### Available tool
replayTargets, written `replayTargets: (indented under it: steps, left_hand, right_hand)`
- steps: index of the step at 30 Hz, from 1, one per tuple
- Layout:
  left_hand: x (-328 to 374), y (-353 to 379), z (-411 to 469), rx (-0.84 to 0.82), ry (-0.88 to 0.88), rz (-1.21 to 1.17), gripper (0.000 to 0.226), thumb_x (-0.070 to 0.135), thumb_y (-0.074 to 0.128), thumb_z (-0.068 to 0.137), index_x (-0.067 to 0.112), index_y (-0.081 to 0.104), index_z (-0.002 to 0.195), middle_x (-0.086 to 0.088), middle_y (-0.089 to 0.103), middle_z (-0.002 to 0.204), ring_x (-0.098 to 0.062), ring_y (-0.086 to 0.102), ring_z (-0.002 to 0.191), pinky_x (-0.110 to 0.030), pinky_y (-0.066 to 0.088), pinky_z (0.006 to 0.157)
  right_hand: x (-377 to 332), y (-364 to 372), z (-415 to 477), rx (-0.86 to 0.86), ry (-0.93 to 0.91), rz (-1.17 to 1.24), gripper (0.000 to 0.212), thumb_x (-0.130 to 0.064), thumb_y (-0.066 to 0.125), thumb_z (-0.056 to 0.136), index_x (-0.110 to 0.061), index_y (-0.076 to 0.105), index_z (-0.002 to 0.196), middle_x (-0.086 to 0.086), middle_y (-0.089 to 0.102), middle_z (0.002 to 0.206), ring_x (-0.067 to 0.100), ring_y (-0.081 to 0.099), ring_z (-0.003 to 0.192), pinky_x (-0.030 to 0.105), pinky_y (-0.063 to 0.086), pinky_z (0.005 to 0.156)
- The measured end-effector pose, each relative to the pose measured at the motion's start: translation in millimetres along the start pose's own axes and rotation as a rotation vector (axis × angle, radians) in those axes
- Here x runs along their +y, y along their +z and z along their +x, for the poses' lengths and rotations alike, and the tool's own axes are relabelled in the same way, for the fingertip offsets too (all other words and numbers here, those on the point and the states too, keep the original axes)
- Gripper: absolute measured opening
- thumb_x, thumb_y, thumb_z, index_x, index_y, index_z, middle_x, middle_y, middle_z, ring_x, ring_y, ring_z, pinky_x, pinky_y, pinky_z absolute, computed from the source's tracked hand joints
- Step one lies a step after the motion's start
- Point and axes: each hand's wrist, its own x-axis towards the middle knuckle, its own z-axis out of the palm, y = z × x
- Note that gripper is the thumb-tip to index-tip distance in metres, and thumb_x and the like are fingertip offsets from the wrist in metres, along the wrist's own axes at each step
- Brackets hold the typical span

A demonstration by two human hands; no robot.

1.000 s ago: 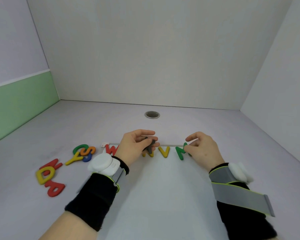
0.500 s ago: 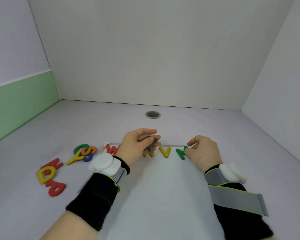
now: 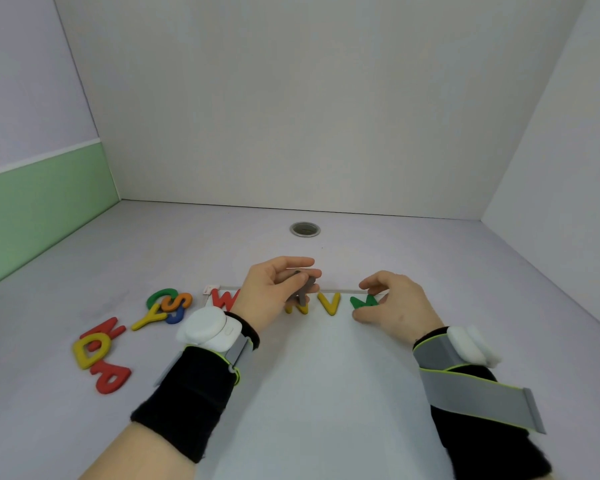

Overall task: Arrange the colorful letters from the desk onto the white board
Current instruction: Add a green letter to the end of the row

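The left hand (image 3: 274, 292) pinches a grey letter (image 3: 302, 292) between thumb and fingers, holding it just above the far edge of the board (image 3: 326, 375); its shape cannot be read, since only its dull back shows and the fingers hide part of it. Directly under that hand lies a yellow N (image 3: 300, 308), and to the hand's left a red W (image 3: 222, 298) peeks out beside the wrist. The right hand (image 3: 392, 303) has its fingertips pressed together on a green M (image 3: 362, 302) lying flat on the board, with a yellow V (image 3: 329, 303) just to its left, between the two hands. Well off to the left of the left hand, on the tabletop (image 3: 84, 271), wait the loose letters: a heap of green C (image 3: 160, 295), orange S (image 3: 179, 301), yellow Y (image 3: 149, 317) and a blue piece (image 3: 174, 318) whose shape is unclear, and nearer still a red N (image 3: 106, 330), yellow D (image 3: 90, 351) and red P (image 3: 111, 379). The likely trouble is crowding: the grey letter hangs over the N, so if it is set down where it hovers it may overlap or knock that letter askew. It also seems to show its back, so it could go down reversed. The right hand's nudging of the M might push it into the V or off the board's edge.
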Motion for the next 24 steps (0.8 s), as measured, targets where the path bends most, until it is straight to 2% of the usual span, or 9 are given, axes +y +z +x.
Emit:
replayTargets:
  steps: [3,7,10,15,17,20,22,24]
  left_hand:
    - [-1,-1,0,-0.012,0.050,0.104,0.026,0.002,0.050,0.094,0.016,0.062,0.113,0.012,0.075,0.090,-0.002,0.070,0.084,-0.015,0.055,0.070]
    - [0,-1,0,-0.004,0.062,0.064,0.031,0.000,0.053,0.092,0.014,0.059,0.120,-0.002,0.073,0.099,-0.003,0.071,0.084,-0.014,0.055,0.073]
    - [-1,-1,0,-0.011,0.064,0.087,0.033,0.003,0.056,0.091,0.018,0.059,0.120,0.002,0.074,0.097,-0.005,0.072,0.084,-0.021,0.056,0.077]
    - [0,0,0,0.004,0.031,0.080,0.030,0.009,0.066,0.085,0.021,0.062,0.112,0.003,0.075,0.095,-0.011,0.073,0.087,-0.019,0.056,0.071]
    - [-1,0,1,0.041,0.022,0.120,0.026,0.015,0.071,0.082,0.023,0.065,0.105,0.001,0.076,0.093,-0.015,0.073,0.080,-0.025,0.058,0.071]
    - [-1,0,1,0.088,0.026,0.123,0.018,0.016,0.074,0.079,0.020,0.067,0.095,0.000,0.075,0.084,-0.019,0.072,0.071,-0.027,0.059,0.064]
    - [-1,0,1,0.101,0.042,0.111,0.014,0.013,0.073,0.079,0.016,0.068,0.091,-0.004,0.073,0.080,-0.027,0.072,0.073,-0.033,0.058,0.065]
    - [0,1,1,0.107,0.055,0.112,0.011,0.011,0.073,0.079,0.015,0.068,0.088,-0.007,0.072,0.079,-0.025,0.071,0.072,-0.033,0.058,0.064]
  right_hand:
    - [1,0,1,0.042,-0.010,-0.003,0.043,-0.019,0.080,0.065,-0.016,0.064,0.105,0.001,0.060,0.103,0.016,0.053,0.086,0.023,0.037,0.077]
    - [1,4,1,0.101,-0.012,-0.002,0.040,-0.022,0.080,0.066,-0.014,0.065,0.103,0.001,0.062,0.099,0.017,0.054,0.085,0.023,0.037,0.075]
    - [1,8,1,0.151,-0.001,-0.004,0.035,-0.024,0.079,0.067,-0.012,0.067,0.097,0.003,0.063,0.096,0.019,0.058,0.086,0.024,0.039,0.073]
    - [0,10,2,0.176,0.023,-0.017,0.031,-0.026,0.079,0.068,-0.011,0.068,0.093,0.003,0.061,0.089,0.021,0.057,0.085,0.026,0.040,0.073]
    - [1,12,3,0.167,0.021,-0.033,0.031,-0.027,0.078,0.069,-0.012,0.068,0.094,0.005,0.062,0.095,0.021,0.057,0.088,0.026,0.040,0.074]
    - [0,12,2,0.182,-0.010,-0.078,0.035,-0.032,0.075,0.071,-0.016,0.065,0.100,0.005,0.057,0.101,0.020,0.054,0.089,0.026,0.038,0.075]
    - [-4,10,1,0.235,-0.052,-0.029,0.030,-0.036,0.072,0.073,-0.019,0.065,0.097,0.003,0.058,0.094,0.016,0.051,0.080,0.024,0.037,0.071]
    - [-9,7,-1,0.220,-0.090,0.125,0.023,-0.038,0.071,0.075,-0.020,0.067,0.089,0.000,0.063,0.078,0.012,0.053,0.068,0.023,0.039,0.064]
